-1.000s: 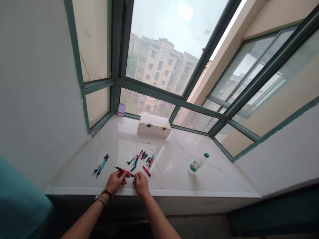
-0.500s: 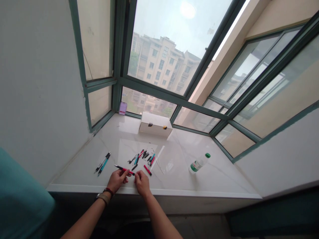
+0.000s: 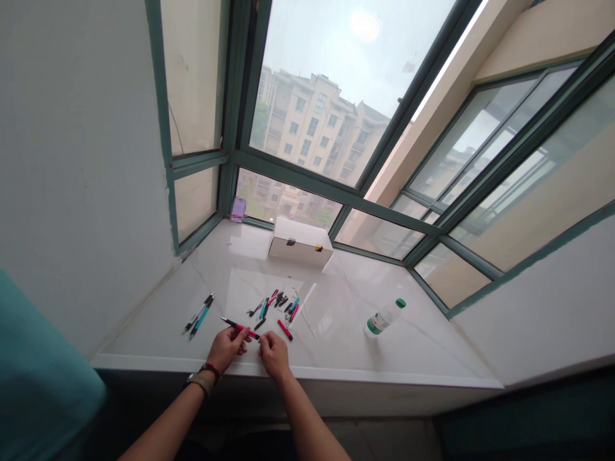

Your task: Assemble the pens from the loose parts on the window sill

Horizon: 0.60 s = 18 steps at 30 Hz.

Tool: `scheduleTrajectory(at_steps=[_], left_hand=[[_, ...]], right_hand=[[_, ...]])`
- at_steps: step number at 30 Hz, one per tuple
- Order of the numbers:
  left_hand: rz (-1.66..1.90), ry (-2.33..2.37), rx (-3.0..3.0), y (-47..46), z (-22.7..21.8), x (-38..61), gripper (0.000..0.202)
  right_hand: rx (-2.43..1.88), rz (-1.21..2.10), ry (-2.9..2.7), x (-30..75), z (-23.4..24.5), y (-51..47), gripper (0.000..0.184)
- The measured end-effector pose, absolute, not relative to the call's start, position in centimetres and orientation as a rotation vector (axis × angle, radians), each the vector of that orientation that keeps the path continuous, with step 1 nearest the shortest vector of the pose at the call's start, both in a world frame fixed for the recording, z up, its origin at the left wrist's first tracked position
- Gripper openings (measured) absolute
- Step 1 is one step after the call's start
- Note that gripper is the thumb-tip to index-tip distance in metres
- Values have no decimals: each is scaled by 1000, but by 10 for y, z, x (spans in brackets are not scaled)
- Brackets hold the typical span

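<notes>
My left hand is closed around a red and black pen, whose tip points up and to the left. At the pen's rear end, the fingers of my right hand are pinched together on it. Just beyond my hands lies a loose pile of pen parts, black, blue and red. A red pen barrel rests close to my right hand, and a short black piece lies beside the held pen. To the left, a blue pen lies alongside a black and silver pen.
A white box stands at the back against the window. On the right is a clear bottle with a green cap. The white sill's front edge runs just below my hands. A blurred purple item sits in the back left corner.
</notes>
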State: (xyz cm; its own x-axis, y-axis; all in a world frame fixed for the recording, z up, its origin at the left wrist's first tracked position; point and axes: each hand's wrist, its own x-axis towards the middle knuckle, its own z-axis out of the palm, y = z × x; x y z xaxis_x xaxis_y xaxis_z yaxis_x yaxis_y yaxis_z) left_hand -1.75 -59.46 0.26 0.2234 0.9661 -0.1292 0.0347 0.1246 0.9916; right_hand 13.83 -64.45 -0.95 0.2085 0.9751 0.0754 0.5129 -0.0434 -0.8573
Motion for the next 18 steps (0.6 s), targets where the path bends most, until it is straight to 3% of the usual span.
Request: scheduleTrajectory(at_steps=[10,18], left_hand=[[962,1108,1228,-598,9,-18,44],[937,1249,1451,-603,6,-13,41]], right_hand=[[-1620,807,-1281,151,-5,-653,26],[-2202,-83,-1211,274,5,-684,36]])
